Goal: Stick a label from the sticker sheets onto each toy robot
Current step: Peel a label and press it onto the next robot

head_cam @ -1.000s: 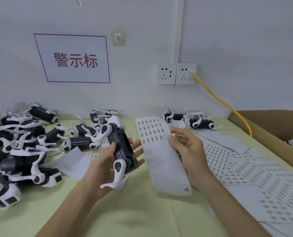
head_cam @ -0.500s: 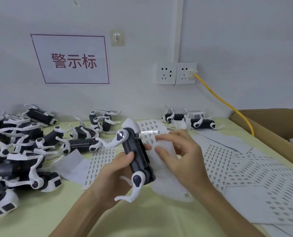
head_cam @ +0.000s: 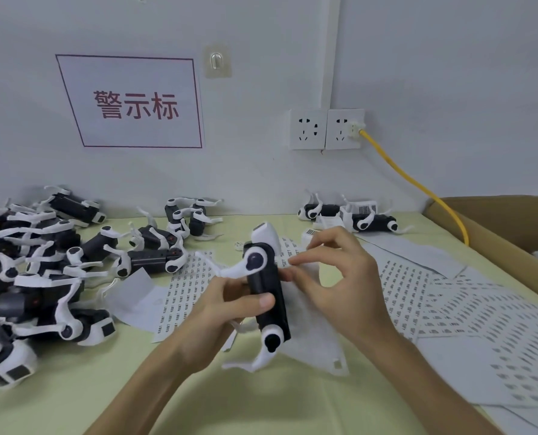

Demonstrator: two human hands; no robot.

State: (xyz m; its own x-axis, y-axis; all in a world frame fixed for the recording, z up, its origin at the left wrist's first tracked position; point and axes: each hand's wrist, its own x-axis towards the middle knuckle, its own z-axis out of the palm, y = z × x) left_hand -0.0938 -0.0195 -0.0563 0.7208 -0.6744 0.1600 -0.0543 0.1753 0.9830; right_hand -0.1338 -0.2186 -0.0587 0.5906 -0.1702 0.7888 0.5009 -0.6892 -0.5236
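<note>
Gripped a black-and-white toy robot (head_cam: 266,284) in the left hand (head_cam: 220,312), thumb across its body. Pinched a sticker sheet (head_cam: 311,328) against it with right hand (head_cam: 340,277) fingertips. Held both above the counter (head_cam: 292,400).

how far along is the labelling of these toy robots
Possibly done: two robots by the wall, apart from the rest; no labels are readable. In hand: the left hand grips one robot while the right hand pinches at the sheet behind it. Left: the large pile.
</note>
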